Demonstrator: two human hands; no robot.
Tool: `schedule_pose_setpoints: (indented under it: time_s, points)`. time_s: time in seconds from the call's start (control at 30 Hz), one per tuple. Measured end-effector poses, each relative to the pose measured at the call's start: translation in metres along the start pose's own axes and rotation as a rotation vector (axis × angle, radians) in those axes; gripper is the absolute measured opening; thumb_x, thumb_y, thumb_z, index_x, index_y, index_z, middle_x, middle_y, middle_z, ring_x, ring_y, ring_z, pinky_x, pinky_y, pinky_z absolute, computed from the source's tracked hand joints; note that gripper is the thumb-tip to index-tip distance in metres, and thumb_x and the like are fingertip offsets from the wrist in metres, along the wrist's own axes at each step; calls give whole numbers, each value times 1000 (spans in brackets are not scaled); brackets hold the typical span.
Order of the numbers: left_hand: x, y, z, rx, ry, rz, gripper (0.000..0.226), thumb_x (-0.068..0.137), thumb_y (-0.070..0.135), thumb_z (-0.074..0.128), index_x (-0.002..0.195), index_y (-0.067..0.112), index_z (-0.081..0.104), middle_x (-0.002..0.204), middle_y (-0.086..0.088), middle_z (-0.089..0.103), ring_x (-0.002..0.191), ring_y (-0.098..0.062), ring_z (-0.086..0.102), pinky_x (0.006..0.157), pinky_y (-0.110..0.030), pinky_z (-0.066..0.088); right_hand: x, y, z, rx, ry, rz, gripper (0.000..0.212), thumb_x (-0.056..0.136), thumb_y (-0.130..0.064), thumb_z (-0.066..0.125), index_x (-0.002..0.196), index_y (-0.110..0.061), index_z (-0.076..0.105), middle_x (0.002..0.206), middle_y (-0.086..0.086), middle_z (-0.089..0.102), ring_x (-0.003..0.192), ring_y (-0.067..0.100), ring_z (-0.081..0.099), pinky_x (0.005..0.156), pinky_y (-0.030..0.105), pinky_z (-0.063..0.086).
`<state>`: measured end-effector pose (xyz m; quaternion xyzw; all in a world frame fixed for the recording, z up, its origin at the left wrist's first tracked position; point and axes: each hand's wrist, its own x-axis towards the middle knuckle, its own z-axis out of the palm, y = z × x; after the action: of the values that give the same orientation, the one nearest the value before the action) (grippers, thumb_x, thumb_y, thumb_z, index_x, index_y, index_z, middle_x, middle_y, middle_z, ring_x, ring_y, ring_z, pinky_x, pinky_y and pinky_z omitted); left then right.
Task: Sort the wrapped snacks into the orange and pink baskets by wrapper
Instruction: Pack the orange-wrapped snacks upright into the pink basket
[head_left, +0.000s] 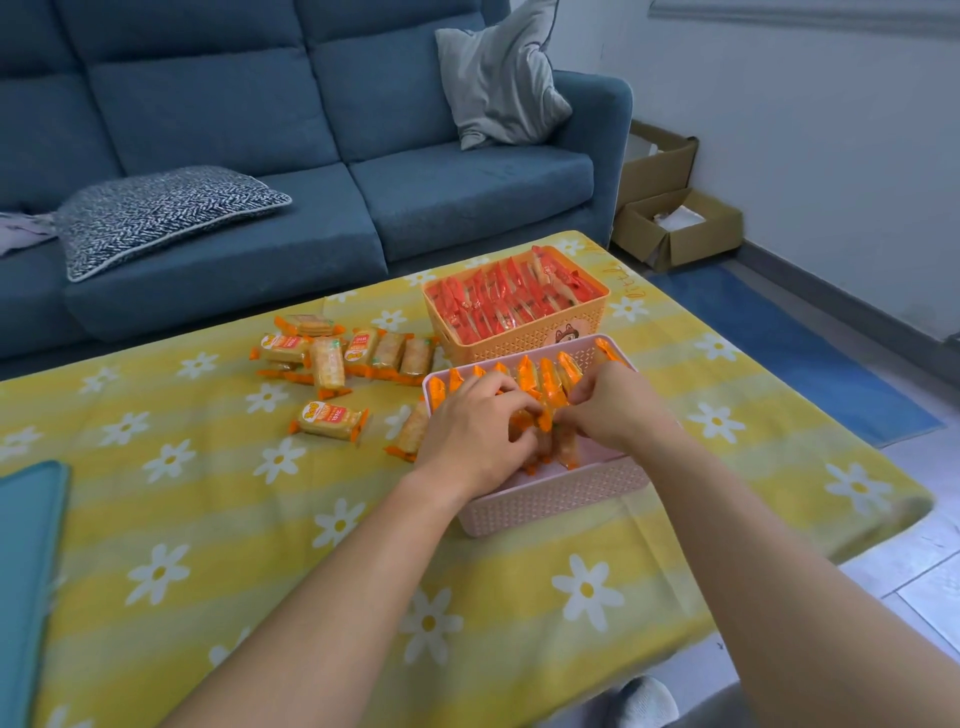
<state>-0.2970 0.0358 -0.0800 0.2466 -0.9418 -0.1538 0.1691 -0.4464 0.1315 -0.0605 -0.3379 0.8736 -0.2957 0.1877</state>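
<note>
The pink basket (558, 496) stands near the table's right side with a row of orange-wrapped snacks (527, 371) upright along its far wall. Both hands are inside it. My left hand (475, 428) and my right hand (615, 402) pinch orange-wrapped packs (553, 415) between them, fingers closed on the wrappers. Behind it the orange basket (524, 340) is packed with red-wrapped snacks (506, 301). A loose pile of orange-wrapped snacks (337, 351) lies on the cloth to the left, one single pack (330, 421) nearer, and another pack (410, 434) lies against the pink basket's left wall.
The table carries a yellow cloth with white daisies (332, 525). A teal flat object (26, 561) lies at the left edge. A blue sofa (311, 156) with cushions stands behind. Cardboard boxes (675, 228) sit on the floor at the back right.
</note>
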Motion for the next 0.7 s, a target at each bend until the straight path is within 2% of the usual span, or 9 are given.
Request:
schedule_pose_setpoints:
  time_s: [0.1,0.23,0.3,0.4,0.5,0.6,0.7]
  points:
    - [-2,1,-1,16,-32,-13,24,90,38,65,114,36,69,122,15,55,117,-11,46,89,-27,39,-1,0,-3,27,81,-2,12,74,-9,75,71,-10,64,70,6,67,66,21,60,49,26,38]
    - [-2,1,-2,-14,-29,-24,24,91,34,66,114,36,69,124,17,56,120,-9,48,90,-27,41,-3,1,4,-18,28,-1,16,80,-22,78,83,-14,65,76,5,69,74,23,64,50,26,38]
    - [-5,0,-5,-53,-30,-24,26,92,31,64,117,35,69,128,17,58,123,-7,48,91,-25,41,-3,-1,1,-48,25,-7,17,81,-25,78,83,-10,70,76,8,71,74,25,65,52,29,42]
    - [-12,-6,-13,-112,34,-21,27,92,30,62,117,32,70,128,17,63,124,-7,52,98,-32,47,-4,-5,-7,-77,68,-5,22,79,-19,72,80,3,71,76,19,71,74,31,68,60,38,53]
    - [-25,-16,-27,-149,154,-49,25,92,24,58,112,30,71,121,14,67,119,-10,57,95,-32,48,-16,-15,-13,-114,144,-24,18,75,-12,62,78,5,68,71,20,69,69,32,67,56,38,53]
    - [-44,-34,-42,-148,245,-151,27,93,14,50,102,27,71,109,11,66,106,-13,60,84,-33,48,-36,-40,-11,-72,205,-135,14,79,-13,59,76,-2,67,69,17,68,68,34,66,57,40,55]
    - [-67,-65,-49,-163,237,-368,32,90,3,48,94,28,68,103,8,65,99,-15,60,80,-31,46,-64,-76,7,36,200,-300,14,88,-15,57,80,-12,69,73,4,69,70,24,65,60,36,54]
